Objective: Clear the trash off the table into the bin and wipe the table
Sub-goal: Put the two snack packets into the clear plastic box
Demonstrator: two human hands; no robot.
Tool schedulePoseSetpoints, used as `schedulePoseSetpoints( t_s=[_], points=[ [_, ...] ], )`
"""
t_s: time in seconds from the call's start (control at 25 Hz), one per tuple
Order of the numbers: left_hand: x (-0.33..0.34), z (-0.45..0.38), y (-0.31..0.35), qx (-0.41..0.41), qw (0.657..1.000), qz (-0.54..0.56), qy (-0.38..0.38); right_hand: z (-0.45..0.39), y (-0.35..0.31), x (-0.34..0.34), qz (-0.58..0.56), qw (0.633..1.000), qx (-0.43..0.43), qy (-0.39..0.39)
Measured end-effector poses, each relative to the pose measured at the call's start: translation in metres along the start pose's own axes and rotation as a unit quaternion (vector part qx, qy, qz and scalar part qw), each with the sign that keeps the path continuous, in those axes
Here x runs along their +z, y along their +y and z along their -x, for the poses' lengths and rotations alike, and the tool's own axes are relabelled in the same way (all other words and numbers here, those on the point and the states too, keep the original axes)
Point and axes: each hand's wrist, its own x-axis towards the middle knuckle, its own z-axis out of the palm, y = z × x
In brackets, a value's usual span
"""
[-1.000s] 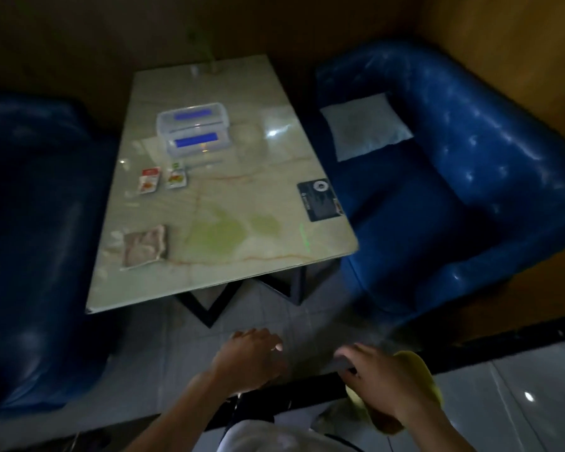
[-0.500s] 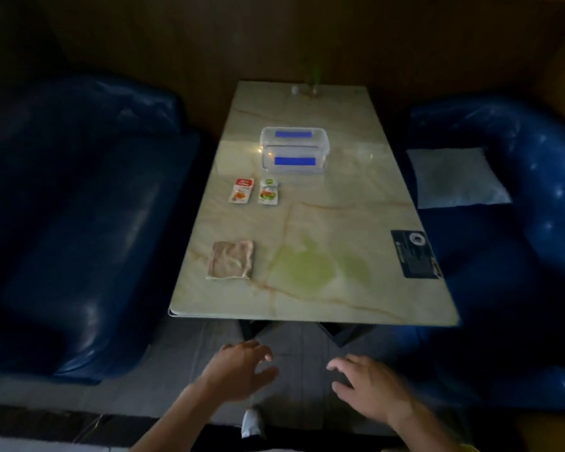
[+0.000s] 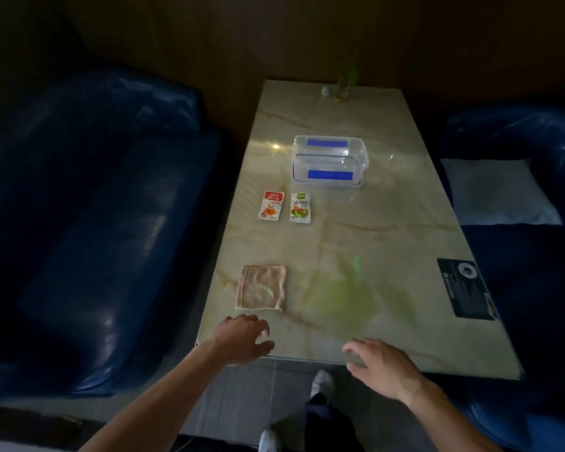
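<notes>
Dimly, both hands' fingers spread empty; red packet (image 3: 270,205) and green packet (image 3: 300,207) print unreadable.

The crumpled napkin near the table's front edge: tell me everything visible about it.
The napkin is a roughly square, tan-pink sheet that looks like thin tissue, wrinkled and apparently stained with paler streaks. It lies flat on the marble-look table, near the front left corner, beside a greenish smear. Nothing rests on it. The left hand hovers just in front of it, fingers spread, not touching.
</notes>
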Motion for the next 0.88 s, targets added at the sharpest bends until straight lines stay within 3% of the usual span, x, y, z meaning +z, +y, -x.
schedulePoseSetpoints(
  t_s=[0.44, 0.64, 0.88],
  points=[
    [-0.065, -0.112, -0.006, -0.074, 0.995, 0.044, -0.043, -0.13, 0.048, -0.074, 0.017, 0.999, -0.03, -0.019],
    [-0.087, -0.16, -0.014, -0.127, 0.99, 0.012, -0.068, -0.19, 0.065, -0.111, 0.061, 0.996, -0.068, -0.023],
    [-0.121, -0.222, -0.034, -0.152, 0.987, 0.036, -0.045, -0.253, 0.068, -0.134, 0.073, 0.996, -0.055, -0.02]
  ],
)
